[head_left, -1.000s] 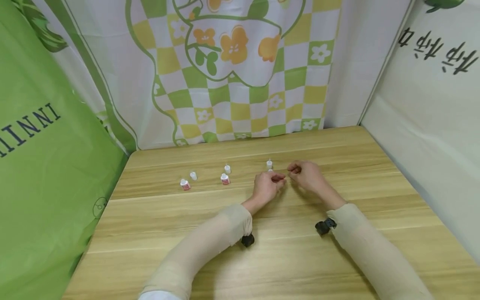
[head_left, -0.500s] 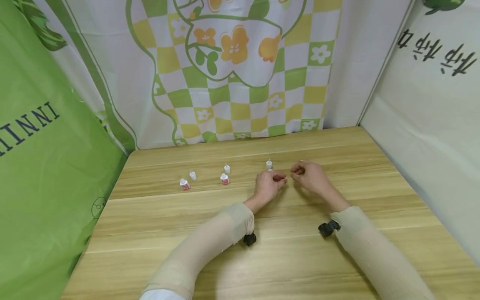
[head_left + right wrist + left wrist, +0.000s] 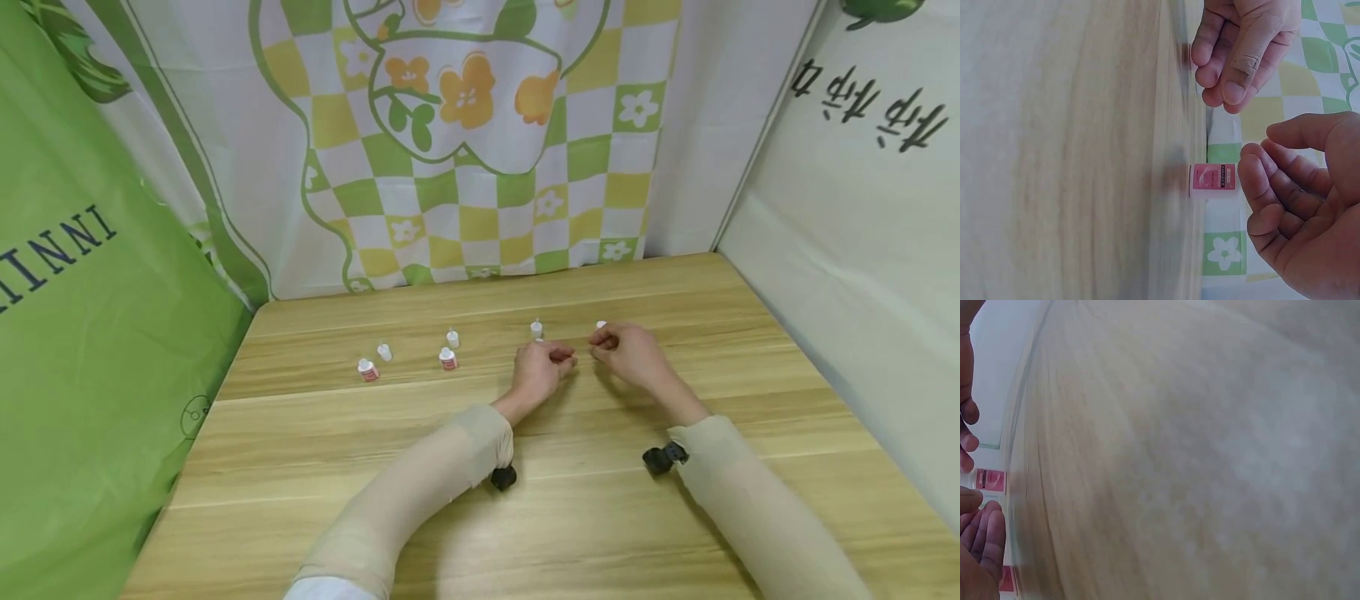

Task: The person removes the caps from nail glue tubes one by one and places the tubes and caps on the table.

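Observation:
My left hand (image 3: 538, 371) hovers over the table with its fingers loosely bent and thumb near them. Nothing shows in its grasp. Just to its right is my right hand (image 3: 630, 358), fingers bent, with a gap between thumb and fingertips in the right wrist view. Beyond the right fingertips stands a small bottle (image 3: 1213, 178) with a pink label, its top partly covered by them. A white cap (image 3: 536, 330) with a thin tip stands behind the left hand, which hides most of another white piece. Another white top (image 3: 601, 325) peeks out behind the right hand.
Farther left on the wooden table (image 3: 450, 500) stand two pink-labelled bottles (image 3: 448, 360), each with a white cap (image 3: 453, 339) behind it. A patterned curtain (image 3: 480, 200) hangs at the back edge. Green cloth (image 3: 90, 333) closes the left side, white cloth the right.
My right hand has drifted a little to the right, away from the left hand, and a white top now shows behind it. The left hand has barely shifted right.

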The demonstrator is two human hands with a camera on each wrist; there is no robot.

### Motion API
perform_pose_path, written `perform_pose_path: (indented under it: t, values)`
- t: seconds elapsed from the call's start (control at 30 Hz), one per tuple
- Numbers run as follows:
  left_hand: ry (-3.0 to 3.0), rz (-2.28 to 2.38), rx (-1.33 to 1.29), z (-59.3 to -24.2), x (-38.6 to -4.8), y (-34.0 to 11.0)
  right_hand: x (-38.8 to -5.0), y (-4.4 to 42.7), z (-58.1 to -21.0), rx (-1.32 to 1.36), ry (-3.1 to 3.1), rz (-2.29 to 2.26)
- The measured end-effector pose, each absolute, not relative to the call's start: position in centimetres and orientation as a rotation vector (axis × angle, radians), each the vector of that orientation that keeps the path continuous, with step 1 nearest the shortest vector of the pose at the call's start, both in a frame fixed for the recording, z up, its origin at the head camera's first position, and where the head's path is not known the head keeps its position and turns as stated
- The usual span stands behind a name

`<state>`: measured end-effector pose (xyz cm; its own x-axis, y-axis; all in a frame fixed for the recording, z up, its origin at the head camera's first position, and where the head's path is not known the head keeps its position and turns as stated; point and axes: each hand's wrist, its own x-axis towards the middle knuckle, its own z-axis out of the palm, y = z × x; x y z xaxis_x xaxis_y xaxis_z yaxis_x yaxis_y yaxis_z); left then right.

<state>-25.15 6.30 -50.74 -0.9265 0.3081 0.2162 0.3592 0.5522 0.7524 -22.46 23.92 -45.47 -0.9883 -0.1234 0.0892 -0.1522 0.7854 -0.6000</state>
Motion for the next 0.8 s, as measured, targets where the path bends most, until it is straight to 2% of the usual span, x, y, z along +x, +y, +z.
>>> perform_pose_path:
  t: [0.8]
  values:
    - [-2.698,-1.247,-0.560,-51.1,-25.6,8.5,-22.5,26.1,-46.2,0.134,-2.918,0.961]
